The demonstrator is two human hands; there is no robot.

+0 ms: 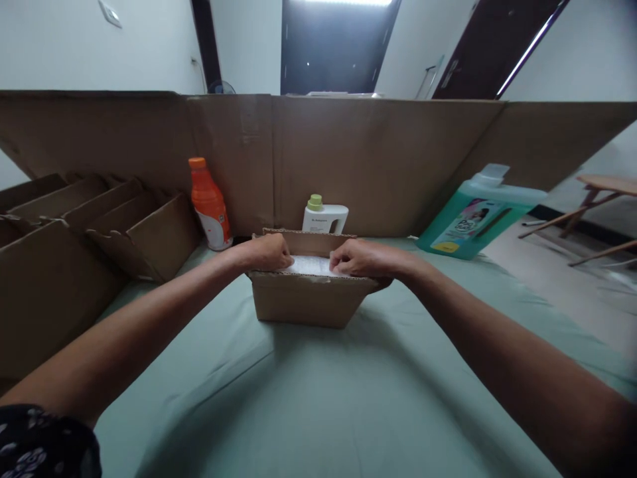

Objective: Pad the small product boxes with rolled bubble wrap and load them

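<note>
A small open cardboard box (pixel 303 300) stands in front of me on the green cloth. Inside it lies a whitish, translucent sheet that looks like bubble wrap (pixel 312 265). My left hand (pixel 271 252) reaches over the left end of the box, its fingers closed at the left edge of the wrap. At the right end, my right hand (pixel 361 257) is also closed, with thumb and fingers pinched on the wrap's right side. Both wrists rest near the box rim. Whatever lies under the wrap is hidden.
Several open cardboard boxes (pixel 149 232) stand at left. Behind are an orange bottle (pixel 212 206) and a white bottle with a green cap (pixel 324 216). A teal jug (pixel 478 216) leans at right. A tall cardboard panel (pixel 378 159) closes off the back of the cloth (pixel 318 398).
</note>
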